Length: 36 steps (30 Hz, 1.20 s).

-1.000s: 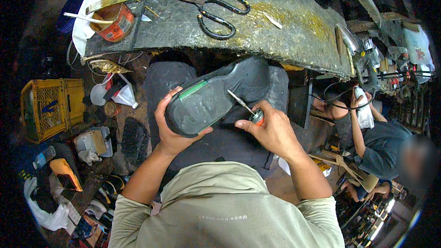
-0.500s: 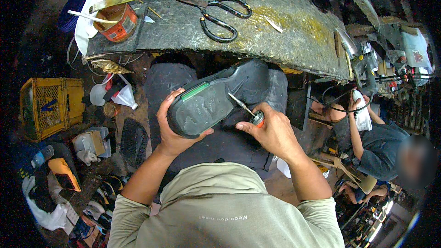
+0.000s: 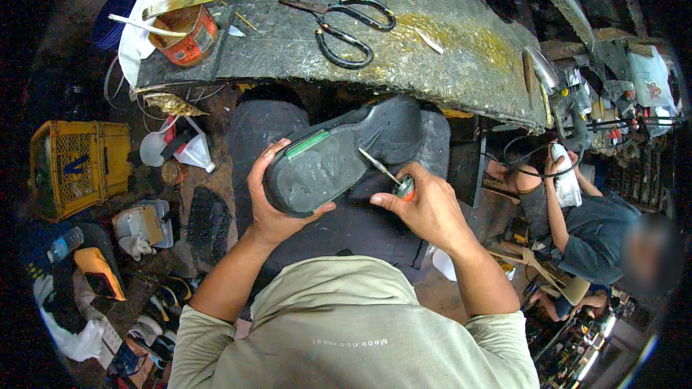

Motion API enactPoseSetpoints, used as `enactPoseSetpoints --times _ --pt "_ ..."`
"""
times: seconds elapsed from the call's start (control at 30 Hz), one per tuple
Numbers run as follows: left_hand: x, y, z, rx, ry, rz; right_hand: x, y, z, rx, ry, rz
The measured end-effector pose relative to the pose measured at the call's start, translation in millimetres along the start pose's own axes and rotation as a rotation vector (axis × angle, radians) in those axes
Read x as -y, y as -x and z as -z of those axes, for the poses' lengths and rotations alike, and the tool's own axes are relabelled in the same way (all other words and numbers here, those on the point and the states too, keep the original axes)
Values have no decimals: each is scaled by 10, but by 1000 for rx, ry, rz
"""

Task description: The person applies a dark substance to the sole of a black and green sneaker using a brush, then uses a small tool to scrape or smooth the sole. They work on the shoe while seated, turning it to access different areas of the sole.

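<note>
A black shoe sole point(image 3: 317, 173) with a green strip along one edge lies slanted over my lap. My left hand point(image 3: 270, 191) grips its broad left end, thumb on the near edge and fingers on the far edge. My right hand point(image 3: 429, 205) is closed round an awl-like tool point(image 3: 387, 174) with a grey and orange handle. Its thin metal shaft points up and left, with the tip at the sole's narrow middle. Whether the tip pierces or only touches the sole, I cannot tell.
Across my knees stands a worn bench point(image 3: 267, 36) with black-handled scissors point(image 3: 342, 32) and an orange tub point(image 3: 189, 43) holding a blade. A yellow crate point(image 3: 79, 166) and bottles are on the left. At right, another person point(image 3: 595, 223) holds a white shoe-like item point(image 3: 567, 176).
The sole and both hands stay nearly in place. The tool's handle has turned slightly in my right hand.
</note>
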<state>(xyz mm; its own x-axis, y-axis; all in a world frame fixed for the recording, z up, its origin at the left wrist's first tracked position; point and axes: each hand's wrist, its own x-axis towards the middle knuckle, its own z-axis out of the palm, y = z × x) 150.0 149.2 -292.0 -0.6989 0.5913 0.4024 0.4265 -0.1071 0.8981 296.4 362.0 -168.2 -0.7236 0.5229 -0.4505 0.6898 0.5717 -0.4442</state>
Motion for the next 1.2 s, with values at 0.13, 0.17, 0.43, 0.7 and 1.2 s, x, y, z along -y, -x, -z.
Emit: enactPoseSetpoints --times 0.13,0.17,0.43,0.7,1.2 --pt "-2 -2 0 -1 -15 -5 0 2 -7 -8 17 4" --pt "-2 -3 2 0 -8 -6 -2 3 -7 -13 29 1" --pt "8 -7 2 -2 -13 -19 -16 -2 -19 0 2 -3" --pt "22 14 9 -4 -20 -21 -5 -26 -3 0 11 3" --pt "-62 -484 581 50 146 158 -162 73 521 -144 -233 139"
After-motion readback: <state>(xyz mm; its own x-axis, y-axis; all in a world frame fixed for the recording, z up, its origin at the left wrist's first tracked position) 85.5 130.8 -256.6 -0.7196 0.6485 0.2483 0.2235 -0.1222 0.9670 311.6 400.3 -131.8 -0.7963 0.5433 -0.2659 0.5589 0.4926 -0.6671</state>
